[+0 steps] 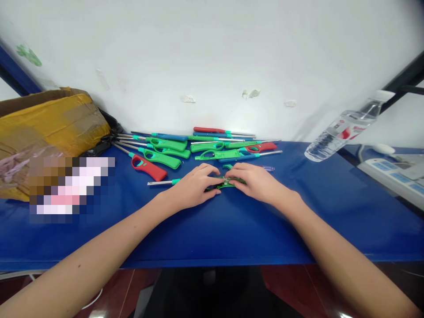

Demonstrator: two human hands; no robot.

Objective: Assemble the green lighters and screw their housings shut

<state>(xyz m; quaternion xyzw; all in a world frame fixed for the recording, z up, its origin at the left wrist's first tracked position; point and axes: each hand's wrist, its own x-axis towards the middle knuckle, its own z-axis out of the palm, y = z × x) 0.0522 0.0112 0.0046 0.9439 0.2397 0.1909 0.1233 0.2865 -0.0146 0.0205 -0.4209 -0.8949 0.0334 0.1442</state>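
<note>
A green long-necked gas lighter (pixel 226 183) lies on the blue table, its handle showing inner parts between my hands. Its metal tube sticks out to the left, past my left hand (pixel 198 185). The fingers of that hand are closed around the lighter near the trigger end. My right hand (pixel 253 180) grips the handle's other end, thumb and fingers at the exposed middle. A small curved green piece (pixel 227 167) shows just behind the fingers. Part of the lighter is hidden under both hands.
Several red, green and blue lighters (pixel 167 158) lie along the white wall. A taped cardboard box (pixel 56 128) stands at left, beside a blurred patch. A clear water bottle (pixel 344 130) is at right, near a white device (pixel 394 176). The blue table (pixel 212 238) ends close in front.
</note>
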